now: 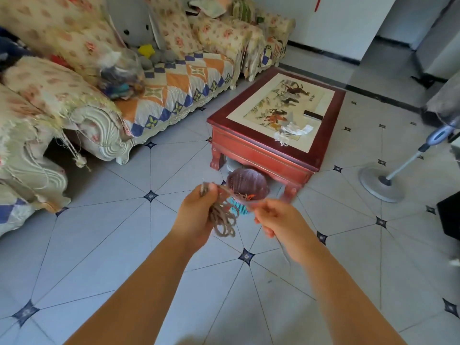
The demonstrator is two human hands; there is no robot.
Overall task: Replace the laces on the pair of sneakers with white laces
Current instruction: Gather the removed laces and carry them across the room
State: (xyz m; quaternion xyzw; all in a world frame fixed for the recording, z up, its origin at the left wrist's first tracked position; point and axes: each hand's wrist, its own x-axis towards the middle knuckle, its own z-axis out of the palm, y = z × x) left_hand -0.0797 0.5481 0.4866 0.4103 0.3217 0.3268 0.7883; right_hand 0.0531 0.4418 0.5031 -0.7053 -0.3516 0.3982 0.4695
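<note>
Laces (pixel 224 221), old grey-brown ones, are hanging as looped bundle in mid-air above floor (pixel 104 245), with bin (pixel 246 181) showing just behind them, beside bench (pixel 258 151). We are gripping bundle in left hand (pixel 196 215), fingers curled round it. Right hand (pixel 281 220) is pinching one strand stretched out from it. We are judging them light, limp and tangle-prone, so best held by bunched loops, not single tail. Sneakers are not showing. White crumpled stuff (pixel 297 130) is lying on bench; cannot tell if new laces.
</note>
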